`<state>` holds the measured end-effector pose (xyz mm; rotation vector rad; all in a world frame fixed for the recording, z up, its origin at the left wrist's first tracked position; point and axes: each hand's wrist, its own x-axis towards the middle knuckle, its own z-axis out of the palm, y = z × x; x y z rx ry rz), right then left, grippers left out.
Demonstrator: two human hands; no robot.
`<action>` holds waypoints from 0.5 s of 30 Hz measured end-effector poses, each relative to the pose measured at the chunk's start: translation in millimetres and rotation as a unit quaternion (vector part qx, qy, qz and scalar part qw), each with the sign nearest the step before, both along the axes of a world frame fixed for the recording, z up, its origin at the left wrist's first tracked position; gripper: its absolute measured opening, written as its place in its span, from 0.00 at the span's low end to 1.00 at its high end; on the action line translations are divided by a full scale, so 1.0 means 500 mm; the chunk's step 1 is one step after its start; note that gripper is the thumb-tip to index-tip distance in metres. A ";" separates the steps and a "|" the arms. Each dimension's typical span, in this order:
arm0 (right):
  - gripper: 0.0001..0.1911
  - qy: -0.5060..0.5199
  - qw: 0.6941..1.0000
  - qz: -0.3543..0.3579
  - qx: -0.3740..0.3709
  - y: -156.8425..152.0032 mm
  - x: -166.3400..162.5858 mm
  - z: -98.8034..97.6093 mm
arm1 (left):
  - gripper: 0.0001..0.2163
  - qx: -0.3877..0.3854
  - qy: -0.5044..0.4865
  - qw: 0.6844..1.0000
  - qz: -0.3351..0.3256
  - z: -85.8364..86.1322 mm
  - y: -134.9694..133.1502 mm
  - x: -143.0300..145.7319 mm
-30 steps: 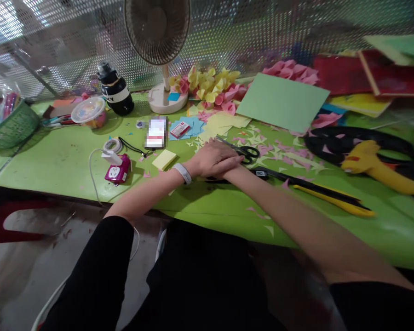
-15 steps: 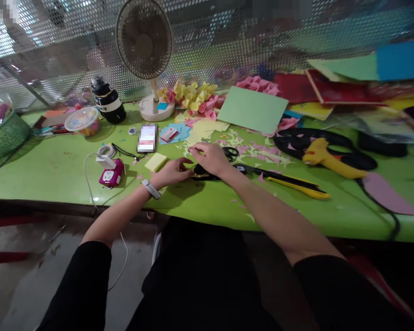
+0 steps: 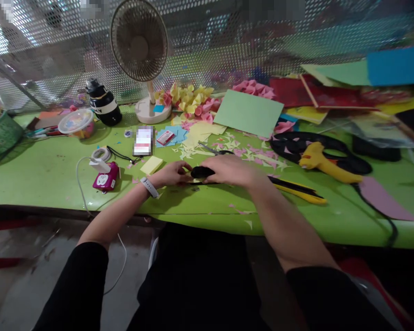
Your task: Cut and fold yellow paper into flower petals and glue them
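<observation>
My left hand, with a white band on its wrist, is curled with its fingertips pinched at the left end of a small black object on the green table. Over the right part of that same object lies my right hand, fingers bent around it. A long black and yellow tool runs out to the right from under my right wrist. What the black object is stays unclear. Both arms wear black sleeves.
Scissors and paper scraps lie just behind the hands. To the left are a yellow sticky pad, a phone and a pink device. A fan, bottle, green sheet and yellow glue gun stand farther off.
My hands, stacked one on the other a second ago, have come apart. The right hand has dropped from a raised pinch onto the black object, and the view has shifted a little rightward.
</observation>
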<state>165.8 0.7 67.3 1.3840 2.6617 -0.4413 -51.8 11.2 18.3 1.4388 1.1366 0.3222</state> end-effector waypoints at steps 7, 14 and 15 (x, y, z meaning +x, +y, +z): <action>0.22 0.147 0.972 -0.120 0.140 0.024 0.069 0.012 | 0.15 0.088 -0.087 0.991 0.057 0.053 0.031 -0.021; 0.25 0.039 0.929 -0.322 0.177 0.120 0.116 -0.056 | 0.14 0.136 -0.117 0.981 0.072 0.013 0.059 -0.023; 0.24 0.026 0.929 -0.329 0.167 0.131 0.118 -0.067 | 0.15 0.141 -0.123 0.980 0.072 0.008 0.060 -0.027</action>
